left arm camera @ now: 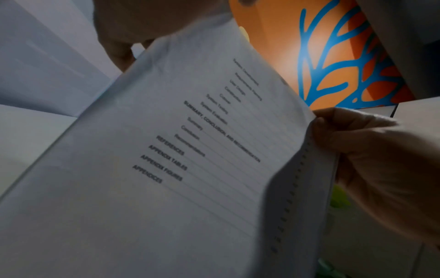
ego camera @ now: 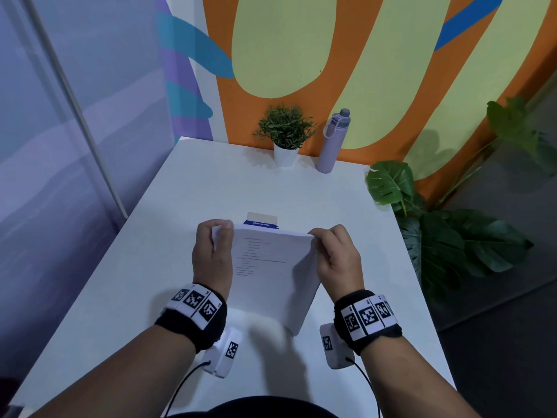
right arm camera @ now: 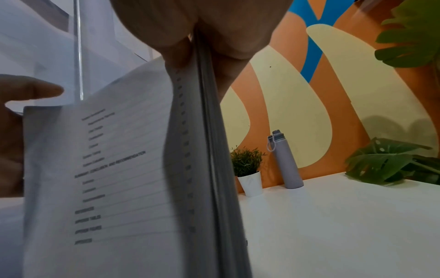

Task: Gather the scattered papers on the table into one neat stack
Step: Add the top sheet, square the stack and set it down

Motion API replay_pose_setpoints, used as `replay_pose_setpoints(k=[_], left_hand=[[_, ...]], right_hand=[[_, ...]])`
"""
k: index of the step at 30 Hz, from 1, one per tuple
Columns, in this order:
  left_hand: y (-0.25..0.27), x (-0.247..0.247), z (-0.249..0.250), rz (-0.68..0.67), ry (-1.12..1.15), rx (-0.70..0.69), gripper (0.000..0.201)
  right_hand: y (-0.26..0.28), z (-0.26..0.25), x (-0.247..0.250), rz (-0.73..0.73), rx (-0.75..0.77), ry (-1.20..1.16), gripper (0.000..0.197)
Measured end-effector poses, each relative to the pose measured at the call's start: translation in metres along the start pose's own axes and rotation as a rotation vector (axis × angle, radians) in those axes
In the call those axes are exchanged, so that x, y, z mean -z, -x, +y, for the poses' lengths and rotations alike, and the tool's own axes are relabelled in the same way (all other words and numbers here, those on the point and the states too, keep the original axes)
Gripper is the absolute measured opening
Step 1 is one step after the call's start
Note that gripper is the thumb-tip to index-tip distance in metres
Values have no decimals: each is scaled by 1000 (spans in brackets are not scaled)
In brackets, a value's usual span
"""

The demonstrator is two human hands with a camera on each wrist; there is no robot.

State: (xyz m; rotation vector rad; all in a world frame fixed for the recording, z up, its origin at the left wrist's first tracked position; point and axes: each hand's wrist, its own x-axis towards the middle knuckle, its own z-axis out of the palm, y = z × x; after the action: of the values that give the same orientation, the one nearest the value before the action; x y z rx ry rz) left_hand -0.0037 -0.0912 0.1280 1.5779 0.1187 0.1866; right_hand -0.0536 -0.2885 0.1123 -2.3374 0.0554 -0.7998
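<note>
Upright, thin flat white papers (ego camera: 272, 267)

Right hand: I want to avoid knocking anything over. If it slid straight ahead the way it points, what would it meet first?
Probably nothing close: beyond the right hand, which grips the paper stack, lies bare table. The purple bottle stands nearest that line; depth is uncertain.

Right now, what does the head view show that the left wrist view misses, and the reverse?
Only the head view shows the potted plant, the purple bottle, the blue-and-white item behind the papers, and both wristbands. Only the left wrist view makes the print legible: REFERENCES, APPENDICES. Both show the paper stack held upright over the table by the left hand and right hand.
</note>
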Motion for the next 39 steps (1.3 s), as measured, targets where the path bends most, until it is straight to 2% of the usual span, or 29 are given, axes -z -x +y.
replay_pose_setpoints(k=[3, 8, 12, 16, 18, 21, 24, 26, 30, 36, 39], left_hand=[[-1, -3, 1, 61, 26, 26, 21], [-1, -4, 2, 57, -23, -25, 25], [4, 3, -5, -73, -57, -92, 24], [3, 9, -22, -114, -191, -13, 19], [1, 9, -26, -122, -193, 16, 12], [-2, 9, -27, -148, -181, 28, 11], [-3, 10, -27, -167, -172, 26, 21], [-3, 11, -28, -175, -184, 34, 27], [-5, 10, -27, -157, -147, 50, 22], [1, 9, -26, -181, -155, 74, 22], [0, 10, -24, -189, -182, 92, 27]], right_hand=[[-1, 1, 1, -5, 3, -4, 32], [0, 1, 1, -8, 10, -31, 36], [0, 3, 0, -7, -1, -46, 35], [0, 2, -1, 7, -31, -156, 22], [0, 0, -2, 26, -173, -347, 29], [8, -2, -9, 16, -507, -689, 52], [16, -5, -14, 13, -687, -801, 55], [16, -7, -15, 1, -702, -816, 48], [13, -5, -17, -1, -682, -784, 31], [17, -6, -19, -6, -661, -786, 22], [18, -4, -20, -7, -652, -795, 28]])
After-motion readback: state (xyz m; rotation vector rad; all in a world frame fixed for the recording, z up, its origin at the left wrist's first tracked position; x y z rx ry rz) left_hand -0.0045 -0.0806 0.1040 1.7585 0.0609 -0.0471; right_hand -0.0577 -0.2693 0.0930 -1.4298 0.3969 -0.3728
